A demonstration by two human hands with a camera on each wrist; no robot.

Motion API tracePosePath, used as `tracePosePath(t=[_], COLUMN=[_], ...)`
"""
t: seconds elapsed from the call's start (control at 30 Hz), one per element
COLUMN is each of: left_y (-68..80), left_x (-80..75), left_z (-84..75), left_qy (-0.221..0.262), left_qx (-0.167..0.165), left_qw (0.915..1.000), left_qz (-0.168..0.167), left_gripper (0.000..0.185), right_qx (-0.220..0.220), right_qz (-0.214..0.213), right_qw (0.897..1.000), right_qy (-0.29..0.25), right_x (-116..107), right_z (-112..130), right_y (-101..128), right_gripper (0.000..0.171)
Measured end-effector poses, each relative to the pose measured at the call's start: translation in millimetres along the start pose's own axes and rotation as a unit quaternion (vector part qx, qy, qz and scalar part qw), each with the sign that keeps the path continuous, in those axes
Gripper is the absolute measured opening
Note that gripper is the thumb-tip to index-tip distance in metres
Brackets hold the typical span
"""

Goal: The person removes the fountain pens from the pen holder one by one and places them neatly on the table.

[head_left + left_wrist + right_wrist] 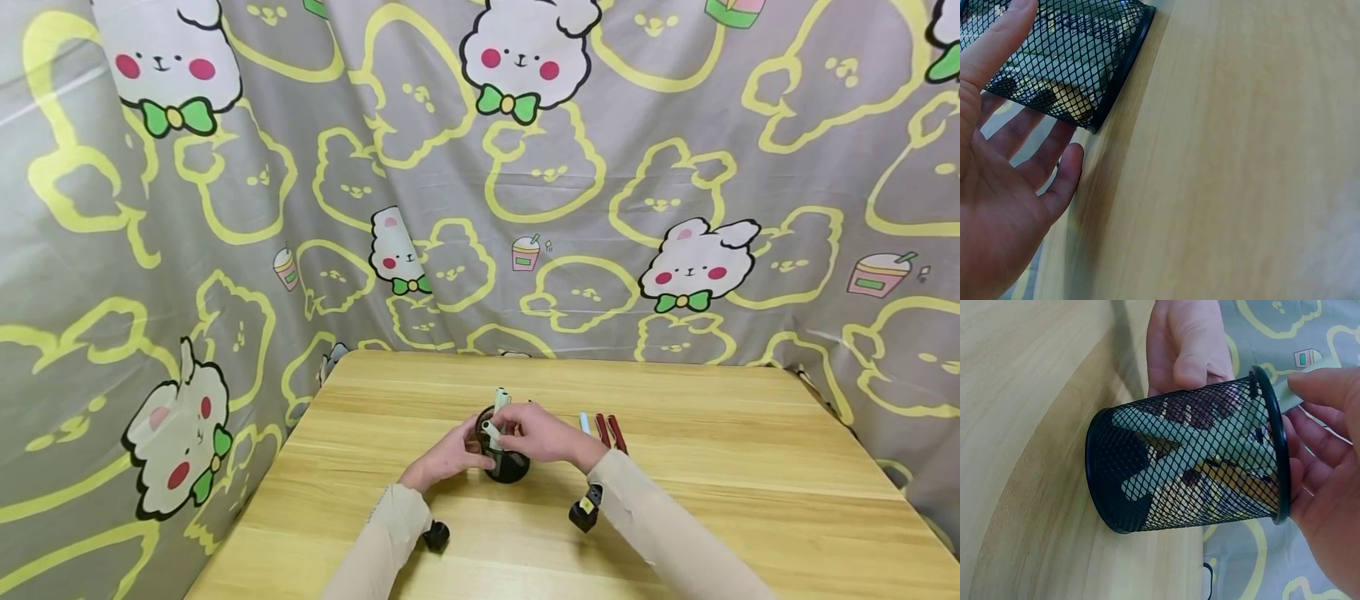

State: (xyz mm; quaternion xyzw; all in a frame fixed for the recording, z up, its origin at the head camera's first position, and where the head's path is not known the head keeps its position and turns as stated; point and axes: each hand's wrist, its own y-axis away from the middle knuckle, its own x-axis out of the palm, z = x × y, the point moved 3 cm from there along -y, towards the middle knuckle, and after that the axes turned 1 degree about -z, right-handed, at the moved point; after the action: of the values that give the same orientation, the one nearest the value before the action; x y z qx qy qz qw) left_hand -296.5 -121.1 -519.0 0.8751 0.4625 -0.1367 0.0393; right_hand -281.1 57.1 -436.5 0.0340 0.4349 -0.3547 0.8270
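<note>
A black mesh pen holder (508, 470) stands upright on the table. My left hand (452, 454) grips its side, with the thumb on the near mesh and the fingers (1044, 147) behind it in the left wrist view. At the rim, my right hand (542, 432) pinches a pale green pen (1290, 397), whose lower part is inside the holder. Through the mesh (1197, 450) show more pale green pens crossing each other and something orange. Another pale pen (501, 398) sticks up behind the right fingers.
On the wooden table (712, 450), a light blue pen (585, 423) and two dark red pens (617, 432) lie right of the holder, partly behind my right forearm. A patterned curtain (570, 192) hangs along the back and left of the table.
</note>
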Motion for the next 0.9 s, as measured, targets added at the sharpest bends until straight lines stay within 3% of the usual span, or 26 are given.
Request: tracePosePath(t=[0.27,0.53,0.73,0.9], left_y=[0.3,-0.3,5.6,8.6], left_x=[-0.8,-0.9,0.8,1.8], left_z=[-1.7,-1.0,-21.1,-28.5], left_qy=[0.000,0.000,0.009,0.011], left_qx=[-0.004,-0.012,-0.012,-0.014], left_qw=[1.0000,0.9999,0.9999,0.9998], left_qz=[-0.001,0.001,0.006,0.004], left_gripper=[0.074,0.080,0.077,0.073], right_qx=[0.021,0.048,0.069,0.073], right_qz=[-0.040,-0.094,-0.117,-0.112], right_qw=[0.998,0.991,0.984,0.982], right_qy=[-0.031,-0.085,-0.112,-0.131], right_x=[-10,-16,-17,-25], right_z=[4,1,2,24], right_y=[8,11,11,14], right_gripper=[0.012,0.010,0.015,0.013])
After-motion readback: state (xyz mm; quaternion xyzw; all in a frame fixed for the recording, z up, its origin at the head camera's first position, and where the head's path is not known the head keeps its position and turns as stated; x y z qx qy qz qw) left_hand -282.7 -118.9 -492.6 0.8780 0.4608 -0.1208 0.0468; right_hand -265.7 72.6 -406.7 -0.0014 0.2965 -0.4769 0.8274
